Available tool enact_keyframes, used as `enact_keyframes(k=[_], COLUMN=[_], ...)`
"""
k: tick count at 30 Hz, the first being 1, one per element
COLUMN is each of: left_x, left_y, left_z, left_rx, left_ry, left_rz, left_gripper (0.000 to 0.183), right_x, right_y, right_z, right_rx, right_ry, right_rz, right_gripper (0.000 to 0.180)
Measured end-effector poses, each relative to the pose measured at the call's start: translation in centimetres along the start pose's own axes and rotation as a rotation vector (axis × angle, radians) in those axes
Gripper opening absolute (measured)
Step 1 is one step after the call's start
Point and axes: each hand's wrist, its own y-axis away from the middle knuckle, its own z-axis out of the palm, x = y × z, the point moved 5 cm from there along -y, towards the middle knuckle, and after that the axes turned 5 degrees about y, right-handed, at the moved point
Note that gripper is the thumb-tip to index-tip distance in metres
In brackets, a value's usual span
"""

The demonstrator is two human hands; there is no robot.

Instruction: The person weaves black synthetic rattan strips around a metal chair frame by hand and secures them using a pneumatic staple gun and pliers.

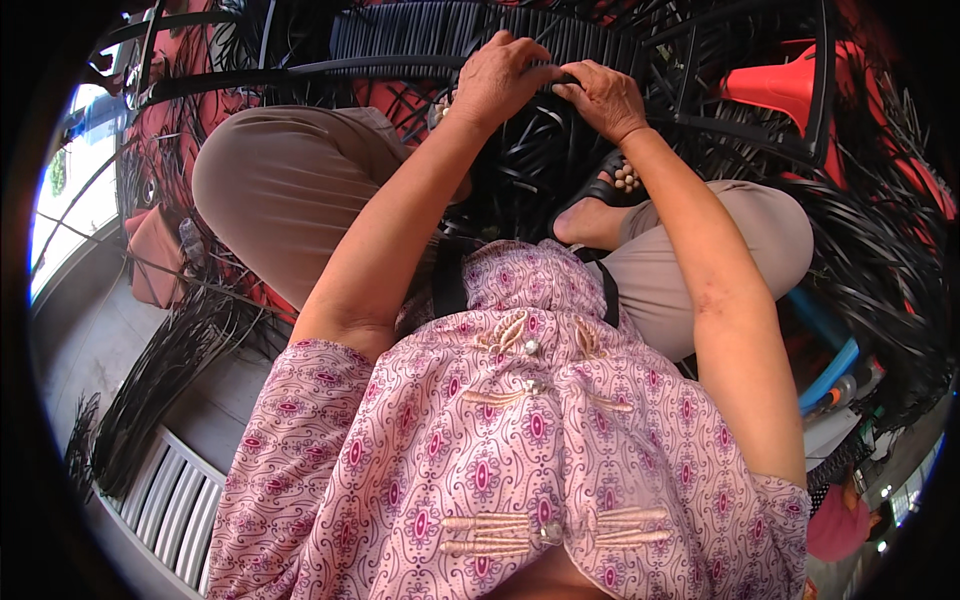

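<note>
Dark flat strips wrapped side by side form a woven panel (420, 34) on a black frame (375, 66) in front of me. My left hand (501, 79) is at the panel's near edge, its fingers bent onto a black strip. Close to its right, my right hand (602, 97) pinches the black strip between thumb and fingers. The fingertips of both hands nearly touch. Below them a tangle of loose black strips (525, 150) hangs between my legs. Where the strip passes under my fingers is hidden.
A red plastic piece (772, 82) stands at the right, within the frame's bars. Heaps of black strips (862, 255) lie right; a bundle (165, 375) hangs left beside a white slatted seat (169, 495). Blue-handled tools (832, 382) lie right. A person in pink (838, 525) is at lower right.
</note>
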Motion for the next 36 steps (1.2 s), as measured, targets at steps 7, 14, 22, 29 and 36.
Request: enact_keyframes(k=[7, 14, 22, 29, 36], left_x=[0.4, 0.6, 1.4, 1.1, -0.3], left_y=[-1.9, -7.3, -13.4, -15.7, -14.5], left_z=[0.9, -0.5, 1.6, 2.5, 3.5], left_rx=[-0.222, -0.346, -0.36, -0.485, -0.536], left_ry=[0.046, 0.108, 0.191, 0.203, 0.284], left_rz=[0.157, 0.133, 0.017, -0.071, -0.071], left_gripper=[0.026, 0.02, 0.026, 0.025, 0.038], right_x=[1.0, 0.7, 4.3, 4.5, 3.9], right_y=[-1.4, -4.9, -7.3, -6.8, -5.5], right_z=[-0.3, -4.0, -7.7, -8.0, -6.8], right_rx=[-0.155, -0.258, -0.291, -0.061, -0.03], right_ry=[-0.071, -0.148, -0.249, 0.037, 0.134], right_rz=[0.142, 0.215, 0.245, 0.126, 0.105], right_gripper=[0.035, 0.033, 0.03, 0.053, 0.056])
